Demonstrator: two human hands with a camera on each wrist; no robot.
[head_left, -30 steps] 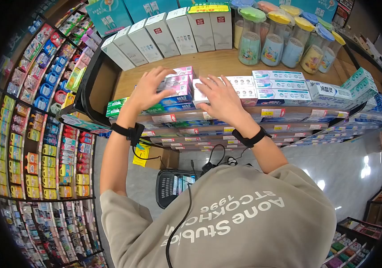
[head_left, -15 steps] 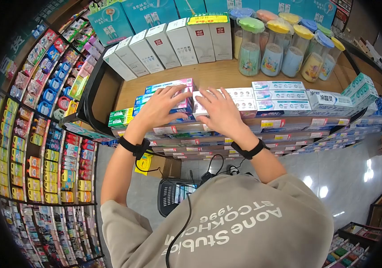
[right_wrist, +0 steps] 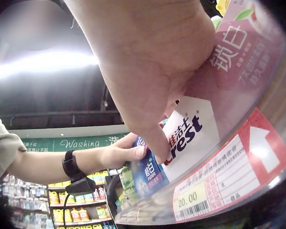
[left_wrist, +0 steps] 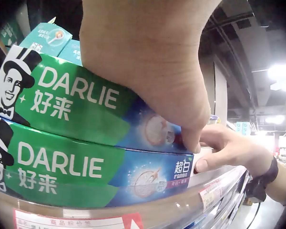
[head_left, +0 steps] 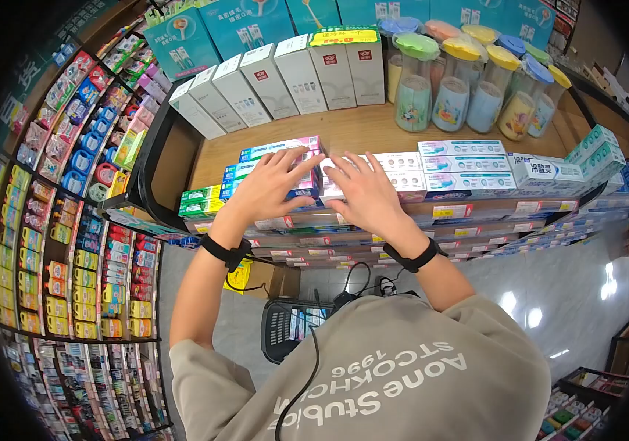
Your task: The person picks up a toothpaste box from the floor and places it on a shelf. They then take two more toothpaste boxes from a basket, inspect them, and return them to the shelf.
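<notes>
In the head view my left hand [head_left: 270, 185] lies over a stack of blue and pink toothpaste boxes [head_left: 254, 156], fingers spread across the top and thumb pointing right. Close up, two green-and-blue Darlie toothpaste boxes [left_wrist: 71, 95] lie stacked, with the left thumb low at their right end. Just to the right, my right hand [head_left: 366, 197] rests its extended fingers on white toothpaste boxes [head_left: 405, 176]. Its thumb hangs down the front of a Crest toothpaste box [right_wrist: 190, 129] in the right wrist view. The two hands are side by side, their fingertips nearly meeting.
White-and-teal toothpaste boxes [head_left: 465, 165] continue rightward along the shelf edge. Behind stand white upright boxes [head_left: 266, 77] and lidded cups [head_left: 450, 84]. Price tags [head_left: 452, 212] line the shelf front. A black basket [head_left: 277, 334] sits on the floor below, near a cardboard box [head_left: 283, 281].
My left hand has come down and to the right, close to the right hand. Blue boxes now show atop the stack's left part. The right hand stays on the white boxes.
</notes>
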